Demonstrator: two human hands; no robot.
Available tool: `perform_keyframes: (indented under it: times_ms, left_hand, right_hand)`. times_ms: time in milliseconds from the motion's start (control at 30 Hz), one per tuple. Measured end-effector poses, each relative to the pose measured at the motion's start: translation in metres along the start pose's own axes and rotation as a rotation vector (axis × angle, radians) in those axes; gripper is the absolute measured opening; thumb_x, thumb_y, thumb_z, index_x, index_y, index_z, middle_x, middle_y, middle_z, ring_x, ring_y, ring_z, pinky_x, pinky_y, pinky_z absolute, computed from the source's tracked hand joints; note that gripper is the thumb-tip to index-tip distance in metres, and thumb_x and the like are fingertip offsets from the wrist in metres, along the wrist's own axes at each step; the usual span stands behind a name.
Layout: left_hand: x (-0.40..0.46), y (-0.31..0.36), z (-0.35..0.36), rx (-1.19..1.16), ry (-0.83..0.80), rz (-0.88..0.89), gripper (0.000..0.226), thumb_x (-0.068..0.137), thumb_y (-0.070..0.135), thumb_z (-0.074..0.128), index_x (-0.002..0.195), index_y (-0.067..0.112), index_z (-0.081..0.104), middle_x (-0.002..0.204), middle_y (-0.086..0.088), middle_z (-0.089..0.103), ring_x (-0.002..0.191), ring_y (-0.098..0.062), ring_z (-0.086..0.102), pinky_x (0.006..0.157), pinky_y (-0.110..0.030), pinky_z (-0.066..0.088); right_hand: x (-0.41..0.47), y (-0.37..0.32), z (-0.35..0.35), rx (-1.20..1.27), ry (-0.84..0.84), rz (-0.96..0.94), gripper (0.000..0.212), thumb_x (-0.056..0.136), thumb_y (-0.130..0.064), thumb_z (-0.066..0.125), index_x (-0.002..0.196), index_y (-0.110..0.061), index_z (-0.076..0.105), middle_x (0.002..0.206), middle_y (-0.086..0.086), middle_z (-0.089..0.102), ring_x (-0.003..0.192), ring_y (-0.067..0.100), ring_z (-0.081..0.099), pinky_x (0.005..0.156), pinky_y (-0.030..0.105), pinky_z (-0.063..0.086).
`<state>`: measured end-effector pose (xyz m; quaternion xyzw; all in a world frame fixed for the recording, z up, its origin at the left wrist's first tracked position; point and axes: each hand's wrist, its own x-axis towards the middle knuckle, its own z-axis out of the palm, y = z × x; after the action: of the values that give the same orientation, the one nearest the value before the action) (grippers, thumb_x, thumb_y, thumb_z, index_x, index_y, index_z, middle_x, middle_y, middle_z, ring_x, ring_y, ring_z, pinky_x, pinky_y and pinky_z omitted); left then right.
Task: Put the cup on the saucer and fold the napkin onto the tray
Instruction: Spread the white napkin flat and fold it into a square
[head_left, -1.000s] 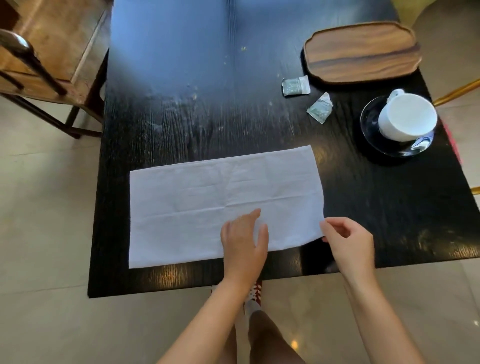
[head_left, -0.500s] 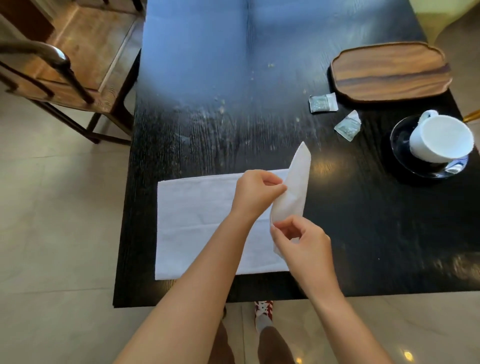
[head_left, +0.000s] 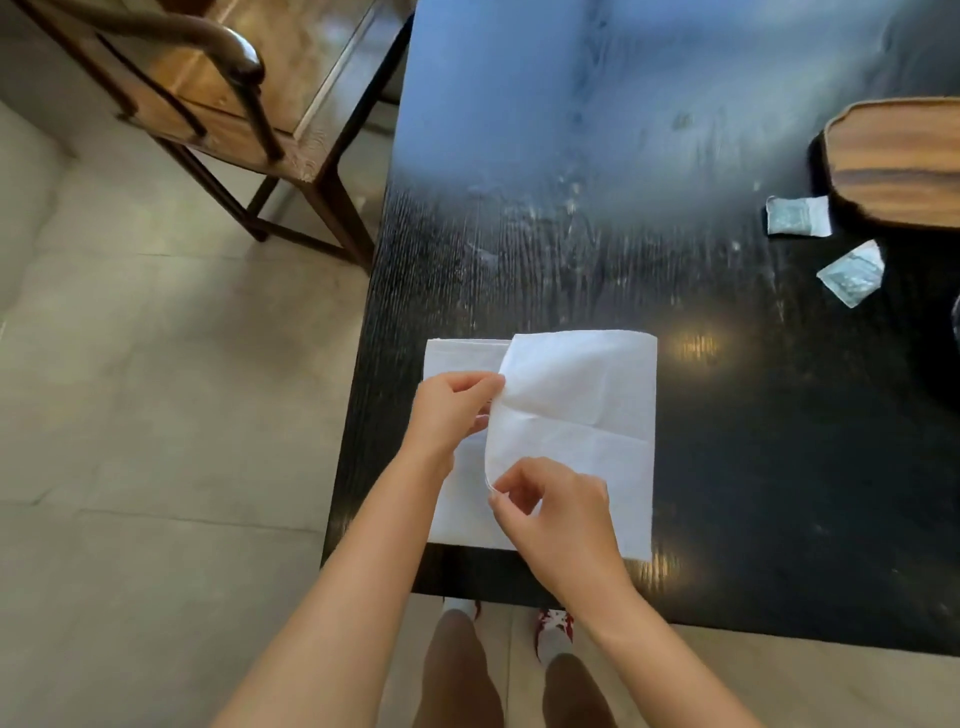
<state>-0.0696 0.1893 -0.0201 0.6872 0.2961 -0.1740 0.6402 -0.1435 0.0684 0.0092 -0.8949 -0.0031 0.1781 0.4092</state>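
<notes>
Pinching the white napkin (head_left: 587, 405) in both grips, left hand (head_left: 452, 410), right hand (head_left: 556, 514), no legible writing on sachets (head_left: 797, 215).

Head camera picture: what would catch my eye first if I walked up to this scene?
First, the white napkin near the front edge of the black table, its right end being folded over to the left. The left hand pinches the far corner of the flap and the right hand pinches the near one. Next, at the right edge, part of a wooden tray with two small packets lying beside it.
</notes>
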Motion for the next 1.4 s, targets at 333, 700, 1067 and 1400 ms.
perform_keyframes:
  times_ms: [333,700,1067,1400]
  left_hand:
    - [0.011,-0.02,-0.047,0.064,0.134,0.141,0.013,0.081,0.01,0.067,0.078,0.023,0.07,0.079,0.005,0.07,0.068,0.003,0.064,0.059,-0.01,0.048]
    - [0.019,-0.041,-0.059,0.434,0.323,0.259,0.008,0.082,0.017,0.065,0.081,0.013,0.072,0.082,0.0,0.069,0.078,-0.013,0.061,0.068,-0.029,0.051]
    - [0.014,-0.047,-0.046,0.651,0.371,0.358,0.008,0.083,0.024,0.065,0.08,0.018,0.07,0.078,0.004,0.069,0.076,-0.013,0.059,0.06,-0.027,0.048]
    - [-0.01,-0.062,0.051,1.049,0.245,0.701,0.058,0.083,0.024,0.058,0.137,0.012,0.039,0.14,-0.011,0.047,0.131,-0.028,0.042,0.098,-0.044,0.04]
  right_hand:
    - [-0.001,-0.016,0.042,-0.089,-0.065,-0.03,0.007,0.084,-0.033,0.057,0.079,-0.03,0.061,0.06,-0.021,0.045,0.063,0.0,0.048,0.08,0.022,0.023]
    - [0.007,-0.01,0.082,-0.259,-0.083,-0.056,0.013,0.085,-0.038,0.055,0.083,-0.028,0.063,0.07,-0.016,0.054,0.065,0.005,0.049,0.08,0.027,0.021]
    - [0.009,0.069,0.065,-0.768,-0.087,-0.17,0.069,0.088,-0.06,0.026,0.148,-0.03,0.009,0.158,0.007,0.006,0.144,0.027,-0.002,0.112,0.057,0.003]
    - [-0.039,0.136,0.006,-0.811,-0.014,-0.064,0.07,0.087,-0.062,0.023,0.148,-0.029,0.01,0.158,0.005,0.004,0.145,0.027,0.002,0.113,0.057,0.004]
